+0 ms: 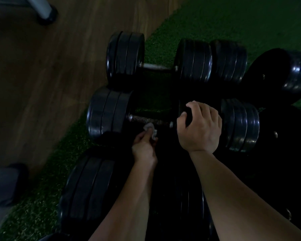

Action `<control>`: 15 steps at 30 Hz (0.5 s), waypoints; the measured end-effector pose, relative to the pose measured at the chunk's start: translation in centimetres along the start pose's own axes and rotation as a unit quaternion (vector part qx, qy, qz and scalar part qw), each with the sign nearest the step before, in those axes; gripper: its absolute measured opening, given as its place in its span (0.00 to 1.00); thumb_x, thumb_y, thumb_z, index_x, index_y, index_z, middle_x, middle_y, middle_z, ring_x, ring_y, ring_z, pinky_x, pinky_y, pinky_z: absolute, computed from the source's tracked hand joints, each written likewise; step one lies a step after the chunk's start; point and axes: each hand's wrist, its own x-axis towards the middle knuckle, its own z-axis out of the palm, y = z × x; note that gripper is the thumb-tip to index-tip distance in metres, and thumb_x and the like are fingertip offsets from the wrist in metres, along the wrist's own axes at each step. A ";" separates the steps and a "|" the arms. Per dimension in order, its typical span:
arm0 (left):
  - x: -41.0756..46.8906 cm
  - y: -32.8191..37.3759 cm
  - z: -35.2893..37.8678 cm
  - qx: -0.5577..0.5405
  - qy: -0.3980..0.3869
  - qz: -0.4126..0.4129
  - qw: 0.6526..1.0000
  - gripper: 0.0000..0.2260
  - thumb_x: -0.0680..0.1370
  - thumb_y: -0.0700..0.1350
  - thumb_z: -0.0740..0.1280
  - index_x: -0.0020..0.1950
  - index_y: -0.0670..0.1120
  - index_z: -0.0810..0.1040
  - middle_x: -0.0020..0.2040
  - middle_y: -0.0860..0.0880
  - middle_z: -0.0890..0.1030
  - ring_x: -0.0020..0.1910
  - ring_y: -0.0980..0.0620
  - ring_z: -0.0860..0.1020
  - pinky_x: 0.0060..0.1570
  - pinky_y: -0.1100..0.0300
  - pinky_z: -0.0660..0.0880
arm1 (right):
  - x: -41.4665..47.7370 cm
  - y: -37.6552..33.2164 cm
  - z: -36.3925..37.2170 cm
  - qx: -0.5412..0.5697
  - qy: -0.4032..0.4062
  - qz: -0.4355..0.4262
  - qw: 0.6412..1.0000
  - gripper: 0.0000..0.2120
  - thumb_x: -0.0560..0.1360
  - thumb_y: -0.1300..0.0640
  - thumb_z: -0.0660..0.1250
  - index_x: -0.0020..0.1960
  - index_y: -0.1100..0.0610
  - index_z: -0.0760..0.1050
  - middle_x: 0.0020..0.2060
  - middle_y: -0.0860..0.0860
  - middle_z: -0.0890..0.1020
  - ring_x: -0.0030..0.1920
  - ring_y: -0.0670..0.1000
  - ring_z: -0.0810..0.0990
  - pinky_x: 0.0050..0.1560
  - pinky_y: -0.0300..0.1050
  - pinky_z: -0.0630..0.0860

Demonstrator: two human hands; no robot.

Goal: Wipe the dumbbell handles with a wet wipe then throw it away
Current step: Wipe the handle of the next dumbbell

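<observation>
Judging by its stacked black plates, I take the middle dumbbell (108, 113) to be heavy and unlikely to roll far on the green turf (163, 47). The delicate part is the wet wipe (150, 129), a soft, light, crumpled wad that my left hand (144, 148) pinches just below the knurled handle (148, 120). It is close to the handle, though I cannot tell whether it touches. The knurling looks rough, so the wipe may snag, and I think wrapping it round the bar would work better than dabbing. My right hand (201, 127) curls over the inner plate on the right, probably to steady the weight. The light is dim: the handle's right end disappears behind that hand, the bar of the nearest dumbbell (87, 188) is lost in shadow under my forearms, and I see no bin.
</observation>
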 end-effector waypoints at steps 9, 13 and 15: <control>0.2 -0.1 0.2 -0.050 -0.006 0.017 0.999 0.04 0.76 0.36 0.70 0.47 0.43 0.77 0.36 0.48 0.82 0.31 0.55 0.80 0.31 0.63 0.77 | 0.1 -0.1 0.0 -0.005 -0.003 0.002 1.000 0.17 0.76 0.47 0.60 0.60 0.52 0.78 0.60 0.49 0.80 0.63 0.55 0.74 0.65 0.55 0.69; 0.5 0.1 -0.2 -0.065 0.005 0.026 0.998 0.04 0.77 0.36 0.70 0.45 0.44 0.77 0.37 0.47 0.80 0.28 0.56 0.77 0.29 0.65 0.76 | 0.1 0.1 0.0 -0.005 -0.006 0.000 1.000 0.17 0.76 0.47 0.60 0.60 0.52 0.77 0.60 0.49 0.80 0.63 0.56 0.74 0.65 0.55 0.69; 1.0 0.7 0.1 -0.093 0.009 0.032 0.995 0.04 0.77 0.37 0.70 0.45 0.45 0.77 0.38 0.47 0.79 0.30 0.56 0.75 0.32 0.65 0.75 | 0.1 0.1 0.0 -0.004 -0.010 0.000 1.000 0.18 0.76 0.46 0.59 0.61 0.52 0.77 0.60 0.49 0.80 0.63 0.55 0.73 0.65 0.55 0.69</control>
